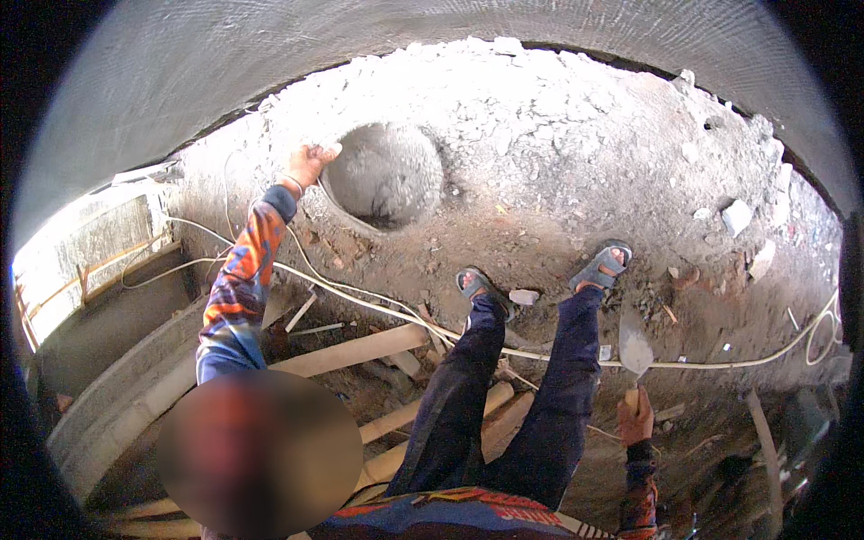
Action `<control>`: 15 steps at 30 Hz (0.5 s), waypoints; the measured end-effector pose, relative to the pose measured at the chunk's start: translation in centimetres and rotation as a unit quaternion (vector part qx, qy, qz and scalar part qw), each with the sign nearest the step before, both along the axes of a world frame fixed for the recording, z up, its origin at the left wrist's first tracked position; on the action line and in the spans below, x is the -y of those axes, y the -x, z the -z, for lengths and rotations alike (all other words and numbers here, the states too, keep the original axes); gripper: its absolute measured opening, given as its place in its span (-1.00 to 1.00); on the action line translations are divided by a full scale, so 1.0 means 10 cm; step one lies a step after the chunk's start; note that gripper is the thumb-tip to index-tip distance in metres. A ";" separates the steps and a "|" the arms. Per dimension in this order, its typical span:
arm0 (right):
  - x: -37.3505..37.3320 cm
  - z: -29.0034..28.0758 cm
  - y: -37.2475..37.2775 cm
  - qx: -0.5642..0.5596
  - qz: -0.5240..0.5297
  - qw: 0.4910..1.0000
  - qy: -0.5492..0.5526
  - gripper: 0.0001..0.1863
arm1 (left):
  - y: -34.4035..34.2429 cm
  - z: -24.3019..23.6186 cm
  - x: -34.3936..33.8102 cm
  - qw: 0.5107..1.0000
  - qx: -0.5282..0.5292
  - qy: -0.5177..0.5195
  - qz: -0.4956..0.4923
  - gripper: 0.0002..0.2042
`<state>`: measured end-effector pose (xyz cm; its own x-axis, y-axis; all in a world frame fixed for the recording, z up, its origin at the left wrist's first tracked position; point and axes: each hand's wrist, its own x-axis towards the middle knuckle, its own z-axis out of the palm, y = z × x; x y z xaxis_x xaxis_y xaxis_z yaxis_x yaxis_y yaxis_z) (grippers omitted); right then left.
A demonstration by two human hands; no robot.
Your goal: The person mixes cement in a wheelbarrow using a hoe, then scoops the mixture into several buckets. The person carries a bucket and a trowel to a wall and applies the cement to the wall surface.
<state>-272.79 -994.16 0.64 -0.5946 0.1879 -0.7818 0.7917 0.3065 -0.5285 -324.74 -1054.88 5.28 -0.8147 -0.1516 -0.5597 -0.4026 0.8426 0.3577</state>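
My left hand (pixel 310 165) reaches forward with its fingers closed on the left rim of a round grey bucket (pixel 423 157). The bucket stands on the rubble floor, its inside coated with mortar and some grey material at the bottom. Low at my right side, my right hand (pixel 635 418) is wrapped round the wooden handle of a trowel (pixel 637 353). The trowel's pale, mortar-smeared blade points away from me, well apart from the bucket.
A long pale cable (pixel 666 364) crosses the floor by my feet. Wooden planks (pixel 360 351) lie between and left of my legs. Broken chunks (pixel 737 217) are scattered at the right. A grey plastered wall (pixel 360 27) rises at the far side, with rubble along its base.
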 end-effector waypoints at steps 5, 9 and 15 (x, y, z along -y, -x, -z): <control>0.09 -0.27 0.43 0.068 0.189 0.970 0.136 -0.41 | -0.48 -0.46 0.05 0.991 -0.095 -0.087 -0.020 -0.63; 0.21 -0.37 0.64 -0.034 0.009 0.999 -0.001 -0.42 | -0.38 -1.26 0.26 0.978 -0.193 0.030 0.068 -0.72; 0.21 -0.35 0.57 -0.118 -0.143 0.963 -0.196 -0.40 | -0.15 -2.16 -0.40 0.914 -0.324 0.153 0.193 -0.68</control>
